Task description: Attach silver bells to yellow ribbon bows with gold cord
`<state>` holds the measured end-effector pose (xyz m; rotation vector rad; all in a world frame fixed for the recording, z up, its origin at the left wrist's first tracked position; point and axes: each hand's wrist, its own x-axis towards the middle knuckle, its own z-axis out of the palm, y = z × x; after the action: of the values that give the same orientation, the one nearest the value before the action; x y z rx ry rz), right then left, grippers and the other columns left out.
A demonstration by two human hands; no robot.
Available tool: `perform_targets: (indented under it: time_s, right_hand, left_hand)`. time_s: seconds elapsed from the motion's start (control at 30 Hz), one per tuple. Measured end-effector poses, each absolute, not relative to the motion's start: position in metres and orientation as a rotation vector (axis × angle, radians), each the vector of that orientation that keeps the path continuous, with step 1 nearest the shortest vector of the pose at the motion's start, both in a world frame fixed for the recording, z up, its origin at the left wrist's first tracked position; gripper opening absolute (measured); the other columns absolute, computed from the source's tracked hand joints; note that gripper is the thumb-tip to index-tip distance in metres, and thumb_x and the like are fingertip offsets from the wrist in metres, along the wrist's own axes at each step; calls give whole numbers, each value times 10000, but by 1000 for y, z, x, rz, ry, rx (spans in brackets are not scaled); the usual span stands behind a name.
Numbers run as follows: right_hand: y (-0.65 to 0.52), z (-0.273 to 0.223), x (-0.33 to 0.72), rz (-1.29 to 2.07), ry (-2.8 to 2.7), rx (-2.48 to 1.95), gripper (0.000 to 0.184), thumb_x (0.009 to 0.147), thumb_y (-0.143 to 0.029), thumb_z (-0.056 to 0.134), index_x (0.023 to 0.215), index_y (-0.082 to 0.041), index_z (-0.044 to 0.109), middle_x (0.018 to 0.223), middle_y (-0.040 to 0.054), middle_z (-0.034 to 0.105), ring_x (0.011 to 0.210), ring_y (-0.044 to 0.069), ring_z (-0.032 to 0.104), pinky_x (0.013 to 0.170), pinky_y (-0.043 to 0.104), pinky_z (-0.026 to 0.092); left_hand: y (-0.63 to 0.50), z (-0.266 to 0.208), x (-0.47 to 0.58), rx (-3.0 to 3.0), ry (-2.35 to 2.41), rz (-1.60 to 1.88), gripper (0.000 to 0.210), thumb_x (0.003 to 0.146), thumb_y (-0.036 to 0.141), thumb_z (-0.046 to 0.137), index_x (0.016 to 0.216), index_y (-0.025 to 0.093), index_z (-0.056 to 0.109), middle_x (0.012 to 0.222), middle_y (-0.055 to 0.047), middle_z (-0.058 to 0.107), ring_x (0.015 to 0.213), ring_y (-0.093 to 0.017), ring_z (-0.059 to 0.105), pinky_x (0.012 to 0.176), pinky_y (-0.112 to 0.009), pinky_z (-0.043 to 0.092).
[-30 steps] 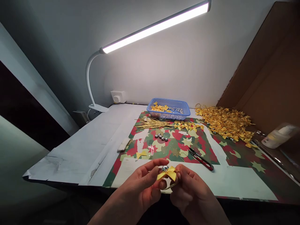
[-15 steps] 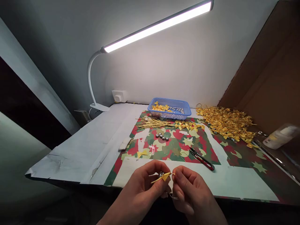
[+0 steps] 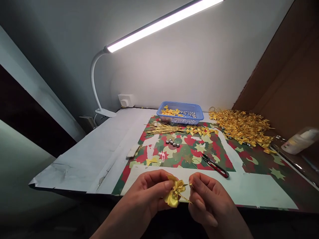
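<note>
Between the thumb and fingers of my left hand is a yellow ribbon bow, its shiny loops turned toward me. A thin gold tie comes out of the bow's middle, with one end pointing down to the right. My right hand is closed, thumb and forefinger pinching the other end of the tie just right of the bow. Both hands are above the table's front edge. No bell shows at the bow from this side; my left fingers hide what is behind it.
Red-handled thread snips lie beyond my right hand. Several silver bells, a bundle of gold ties and flat yellow bows are farther back. Behind them stands a blue basket. Finished-looking gold bows are heaped at right.
My left hand has turned the bow so its loops face me, and the silver bell seen beside it is now out of sight. My right hand has moved slightly right, drawing away from the left.
</note>
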<state>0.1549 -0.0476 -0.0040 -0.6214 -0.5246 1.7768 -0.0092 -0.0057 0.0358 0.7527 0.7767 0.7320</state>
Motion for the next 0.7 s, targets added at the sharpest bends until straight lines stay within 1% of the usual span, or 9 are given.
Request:
perform_targets:
  time_s: [0.07, 0.13, 0.23, 0.33, 0.43, 0.5, 0.57, 0.63, 0.7]
  right_hand:
    - [-50, -3, 156, 1748, -521, -666, 386, 828, -487, 755, 763, -143, 591, 463, -78, 469, 330, -21, 238, 381, 161, 129]
    - [-54, -1, 156, 1714, -515, -730, 421, 791, -531, 772, 853, -145, 617, 493, -59, 501, 377, -2, 271, 411, 171, 122]
    - [-59, 2, 155, 1669, -537, -827, 469, 757, -553, 789, 955, -161, 624, 551, -27, 569, 400, 15, 277, 424, 190, 112]
    - [-62, 5, 152, 1566, -600, -920, 475, 731, -540, 807, 994, -188, 625, 629, -20, 604, 395, 23, 296, 405, 197, 166]
    - [-65, 5, 146, 1258, -741, -1081, 440, 715, -491, 820, 1039, -245, 653, 746, -11, 621, 457, 53, 378, 416, 206, 251]
    - [-66, 3, 144, 943, -911, -1215, 289, 775, -407, 772, 1025, -292, 683, 795, -5, 639, 507, 81, 456, 456, 225, 328]
    - [-65, 1, 143, 651, -1114, -1270, 124, 848, -318, 691, 971, -317, 709, 788, -2, 664, 558, 112, 536, 515, 242, 393]
    - [-63, -1, 144, 461, -1262, -1255, 116, 892, -253, 636, 932, -325, 717, 766, -8, 688, 590, 128, 582, 547, 245, 420]
    - [-60, -4, 145, 378, -1327, -1230, 150, 904, -209, 624, 919, -325, 718, 773, -17, 706, 612, 129, 610, 576, 239, 441]
  left_hand:
    - [-8, 36, -9, 794, 777, 755, 85, 777, 203, 788, 775, 120, 773, 710, -52, 718, 648, -131, 622, 630, -197, 527]
    - [-10, 37, -8, 869, 822, 788, 106, 789, 239, 786, 795, 133, 775, 743, -52, 717, 677, -141, 616, 644, -199, 515]
    - [-13, 40, -7, 1000, 916, 846, 133, 781, 292, 796, 795, 162, 774, 782, -43, 699, 695, -149, 576, 648, -205, 493]
    - [-15, 43, -7, 1092, 950, 842, 145, 804, 318, 771, 784, 174, 766, 747, -30, 682, 689, -153, 556, 655, -209, 480]
    - [-16, 44, -7, 1168, 974, 836, 142, 818, 322, 757, 776, 187, 758, 735, -13, 673, 679, -142, 554, 641, -192, 472]
    - [-16, 44, -7, 1203, 984, 868, 119, 814, 311, 760, 776, 199, 755, 750, -6, 672, 683, -143, 567, 630, -186, 477]
    - [-16, 43, -8, 1237, 990, 895, 100, 817, 302, 755, 781, 209, 753, 757, -5, 674, 699, -154, 584, 639, -193, 490]
    - [-15, 43, -9, 1289, 991, 893, 92, 823, 299, 750, 783, 216, 756, 781, -11, 682, 729, -167, 595, 658, -202, 502]
    - [-16, 43, -9, 1335, 983, 886, 91, 830, 296, 744, 781, 221, 759, 803, -14, 687, 731, -168, 596, 661, -204, 507]
